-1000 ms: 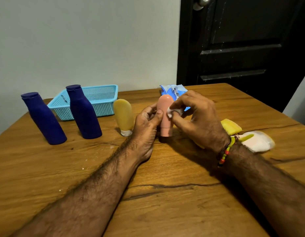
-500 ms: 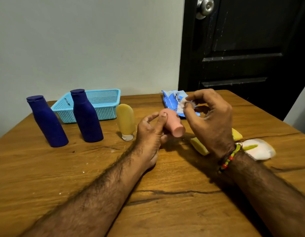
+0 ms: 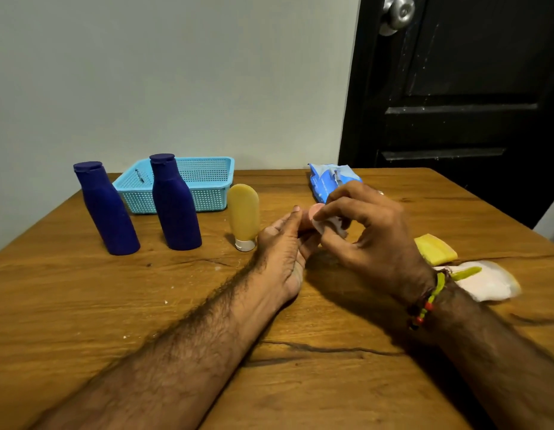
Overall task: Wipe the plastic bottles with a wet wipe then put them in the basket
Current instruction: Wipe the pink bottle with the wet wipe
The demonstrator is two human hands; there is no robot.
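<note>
Basket [image 3: 207,184] empty; 0 bottles in. Left hand [image 3: 281,243] grips pink bottle [image 3: 312,212]; right hand [image 3: 368,234] pinches wipe [image 3: 326,225] on it. 2 blue bottles [image 3: 176,206] and yellow tube [image 3: 244,215] not yet binned.

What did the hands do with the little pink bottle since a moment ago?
The left hand tipped the small pink plastic bottle from standing to lying in its grip; the right hand keeps rubbing it with the white wet wipe. The other bottles and basket stayed put.

Basket [image 3: 204,178] at table [image 3: 83,305] rear-left, w/ two tall bottles [image 3: 106,209] [image 3: 174,203] in front. Capped-down tube [image 3: 244,217] to their right. Wipe pack [image 3: 326,180] behind right hand [image 3: 371,240]; small bottle [image 3: 311,214], mostly hidden, btwn hands.
</note>
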